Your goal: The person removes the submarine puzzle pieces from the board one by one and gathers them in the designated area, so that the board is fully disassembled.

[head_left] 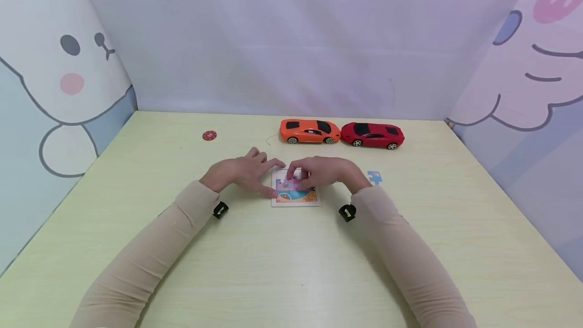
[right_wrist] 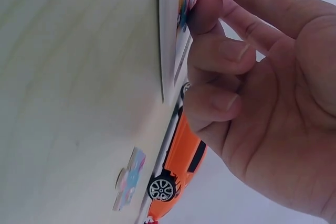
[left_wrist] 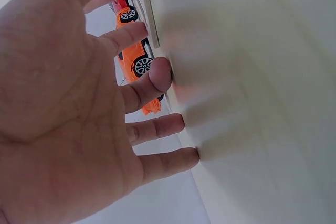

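Observation:
A small square jigsaw puzzle [head_left: 297, 195] in a white frame lies on the table between both hands, its picture partly covered. The left hand [head_left: 249, 171] spreads its fingers at the frame's left side, thumb and index finger touching the edge. In the left wrist view, the other fingertips [left_wrist: 190, 156] rest on the tabletop. Over the puzzle's upper part, the right hand [head_left: 321, 170] pinches a pinkish puzzle piece [head_left: 290, 182] between thumb and index finger, its remaining fingers curled. Those fingers hide much of that piece. A loose blue puzzle piece [head_left: 375, 177] lies right of the frame.
Behind the puzzle stand an orange toy car [head_left: 309, 131] and a red toy car [head_left: 372, 135], nose to nose. A red round chip [head_left: 209, 135] lies at the back left. Cloth walls enclose the pale wooden table [head_left: 291, 267] at the back and sides.

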Demonstrator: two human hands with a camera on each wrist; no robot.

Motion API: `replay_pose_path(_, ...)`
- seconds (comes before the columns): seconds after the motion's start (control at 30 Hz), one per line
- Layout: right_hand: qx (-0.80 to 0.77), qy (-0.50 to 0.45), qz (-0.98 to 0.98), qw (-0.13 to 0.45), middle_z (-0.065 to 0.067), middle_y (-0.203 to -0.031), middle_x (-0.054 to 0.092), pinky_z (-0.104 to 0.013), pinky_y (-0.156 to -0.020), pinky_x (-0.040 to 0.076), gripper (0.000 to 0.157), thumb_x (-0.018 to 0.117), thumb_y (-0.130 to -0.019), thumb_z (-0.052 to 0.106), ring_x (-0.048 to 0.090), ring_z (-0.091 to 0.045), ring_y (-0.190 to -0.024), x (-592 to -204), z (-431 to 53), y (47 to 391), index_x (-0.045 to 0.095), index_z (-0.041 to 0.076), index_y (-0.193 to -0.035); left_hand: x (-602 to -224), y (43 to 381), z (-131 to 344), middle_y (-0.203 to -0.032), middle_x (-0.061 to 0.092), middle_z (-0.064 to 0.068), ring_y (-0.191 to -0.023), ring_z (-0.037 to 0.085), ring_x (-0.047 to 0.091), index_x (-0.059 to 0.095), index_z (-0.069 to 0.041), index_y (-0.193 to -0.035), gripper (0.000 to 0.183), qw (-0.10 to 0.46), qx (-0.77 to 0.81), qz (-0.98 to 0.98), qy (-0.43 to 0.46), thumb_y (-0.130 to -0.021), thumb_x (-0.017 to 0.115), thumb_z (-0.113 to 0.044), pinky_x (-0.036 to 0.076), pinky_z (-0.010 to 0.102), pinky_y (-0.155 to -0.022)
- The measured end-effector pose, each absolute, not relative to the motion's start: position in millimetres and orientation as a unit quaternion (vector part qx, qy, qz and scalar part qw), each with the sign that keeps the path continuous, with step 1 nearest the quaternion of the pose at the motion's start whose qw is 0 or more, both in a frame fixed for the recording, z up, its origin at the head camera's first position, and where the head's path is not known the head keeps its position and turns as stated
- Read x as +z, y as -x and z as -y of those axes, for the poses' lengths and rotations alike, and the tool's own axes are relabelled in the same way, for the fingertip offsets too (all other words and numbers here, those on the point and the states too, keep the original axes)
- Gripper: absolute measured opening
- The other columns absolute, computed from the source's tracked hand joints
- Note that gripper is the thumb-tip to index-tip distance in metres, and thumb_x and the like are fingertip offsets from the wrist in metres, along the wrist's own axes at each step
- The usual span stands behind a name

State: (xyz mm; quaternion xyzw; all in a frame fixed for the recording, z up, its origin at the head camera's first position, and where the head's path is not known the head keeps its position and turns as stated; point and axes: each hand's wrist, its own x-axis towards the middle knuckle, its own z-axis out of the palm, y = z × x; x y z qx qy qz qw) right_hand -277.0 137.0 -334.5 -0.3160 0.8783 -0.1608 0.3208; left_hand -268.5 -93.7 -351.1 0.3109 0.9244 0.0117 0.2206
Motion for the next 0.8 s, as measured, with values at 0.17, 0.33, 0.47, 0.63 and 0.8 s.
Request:
replay_pose_path(0.17,-0.167,0.324,-0.873,0.326,-0.003,-0.107,0.061,-0.037,-0.090,0.045,0.033,0.063,-0.100,0.023,0.056,-0.020,-0.100,-336.4,-132.0,275.0,0.055,0.023,-0.132,-350.3,268.1,94.3,-0.126,0.045,0.011,-0.128,0.034,0.031,0.027,-0.028,-0.156,0.087,0.222,0.013,-0.924,-0.311,-0.087,0.061,-0.068,0.044,0.051,-0.097)
replay_pose_path(0.33,-0.181,0.330,-0.865,0.331,-0.004,-0.098,0.058,-0.035,-0.084,0.044,0.038,0.066,-0.098,0.020,0.054,-0.019,-0.092,-339.4,-127.9,272.3,0.052,0.020,-0.132,-350.4,267.8,94.8,-0.124,0.045,0.011,-0.128,0.034,0.031,0.027,-0.028,-0.156,0.085,0.222,0.017,-0.922,-0.316,-0.088,0.062,-0.066,0.043,0.051,-0.097)
replay_pose_path(0.47,-0.190,0.325,-0.864,0.335,-0.005,-0.093,0.056,-0.034,-0.081,0.042,0.038,0.067,-0.097,0.018,0.052,-0.018,-0.088,-340.4,-126.7,270.2,0.050,0.018,-0.131,-351.3,268.0,94.9,-0.123,0.045,0.011,-0.127,0.033,0.031,0.027,-0.028,-0.155,0.084,0.220,0.018,-0.922,-0.319,-0.089,0.062,-0.066,0.044,0.050,-0.095)
replay_pose_path(0.63,-0.188,0.314,-0.868,0.335,-0.005,-0.096,0.055,-0.034,-0.082,0.042,0.038,0.067,-0.097,0.019,0.052,-0.019,-0.089,-341.8,-126.9,270.0,0.048,0.019,-0.130,-352.3,269.3,94.2,-0.122,0.045,0.011,-0.126,0.033,0.032,0.027,-0.029,-0.156,0.084,0.220,0.017,-0.922,-0.320,-0.089,0.061,-0.066,0.044,0.050,-0.095)
replay_pose_path(0.8,-0.192,0.316,-0.866,0.337,-0.005,-0.096,0.055,-0.034,-0.082,0.041,0.038,0.067,-0.098,0.019,0.052,-0.019,-0.090,-343.5,-126.6,272.1,0.045,0.019,-0.129,-353.2,270.6,94.2,-0.123,0.045,0.011,-0.127,0.034,0.032,0.027,-0.029,-0.156,0.084,0.222,0.017,-0.922,-0.317,-0.089,0.061,-0.066,0.043,0.051,-0.096)
